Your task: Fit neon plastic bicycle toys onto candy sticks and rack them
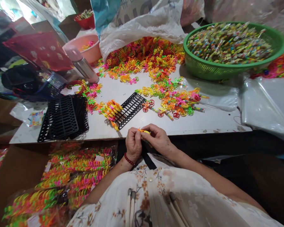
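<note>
At the table's front edge, my left hand [133, 142] and my right hand [160, 140] meet, fingers pinched on a small yellow-and-orange plastic toy [146, 132]. Most of the toy is hidden by the fingers. Just beyond them lies a black slotted plastic rack [133, 108], tilted across the white table. Yellow, orange and pink toys [111, 110] stand in rows on its left end. To the right of the rack is a loose pile of coloured toys [177, 101], with several candy-filled tubes among them.
More black racks [61, 116] are stacked at the left. A steel flask [84, 67] and a pink basin [92, 52] stand behind them. A green basket [217, 71] of candy tubes is at the back right, plastic bags [267, 104] at the right. Packed toys [85, 167] fill a box below.
</note>
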Demonstrator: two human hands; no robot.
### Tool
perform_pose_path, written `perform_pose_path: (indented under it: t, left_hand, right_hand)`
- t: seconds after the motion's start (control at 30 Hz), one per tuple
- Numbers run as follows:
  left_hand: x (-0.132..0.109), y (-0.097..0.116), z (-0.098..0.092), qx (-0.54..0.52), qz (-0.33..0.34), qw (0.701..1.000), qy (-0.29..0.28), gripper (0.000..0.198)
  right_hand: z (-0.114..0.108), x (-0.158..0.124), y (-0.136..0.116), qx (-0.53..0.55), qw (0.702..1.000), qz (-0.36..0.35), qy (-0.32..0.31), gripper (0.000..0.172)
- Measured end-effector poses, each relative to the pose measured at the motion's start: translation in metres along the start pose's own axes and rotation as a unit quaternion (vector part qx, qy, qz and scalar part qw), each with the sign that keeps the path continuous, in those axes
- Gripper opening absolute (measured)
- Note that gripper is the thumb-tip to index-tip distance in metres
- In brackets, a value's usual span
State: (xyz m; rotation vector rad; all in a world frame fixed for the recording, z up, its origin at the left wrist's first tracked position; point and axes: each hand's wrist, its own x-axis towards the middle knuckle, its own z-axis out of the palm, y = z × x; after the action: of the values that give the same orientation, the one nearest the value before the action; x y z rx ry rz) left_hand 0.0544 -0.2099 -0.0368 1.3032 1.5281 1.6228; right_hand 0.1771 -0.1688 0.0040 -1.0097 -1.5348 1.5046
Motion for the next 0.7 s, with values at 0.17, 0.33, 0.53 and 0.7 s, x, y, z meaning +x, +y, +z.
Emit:
perform_pose_path:
  t: [0.17,0.33,0.53,0.7]
  left_hand:
    - [-0.002,0.001,0.002,-0.001,-0.002,1.0,0.005,0.025]
    - [-0.004,0.0,0.004,-0.019,-0.02,1.0,0.009,0.028]
    - [-0.005,-0.005,0.005,-0.039,-0.066,0.997,0.016,0.032]
    - [0.006,-0.001,0.003,-0.021,-0.135,0.991,0.008,0.033]
  right_hand:
    - [0.002,-0.001,0.001,-0.044,0.998,-0.033,0.007,0.014]
    - [0.002,-0.003,-0.004,-0.121,0.986,-0.115,0.004,0.008]
    - [0.002,0.002,0.003,-0.195,0.966,-0.166,-0.016,0.01]
    - [-0.011,0.011,0.011,-0.185,0.973,-0.131,-0.037,0.018]
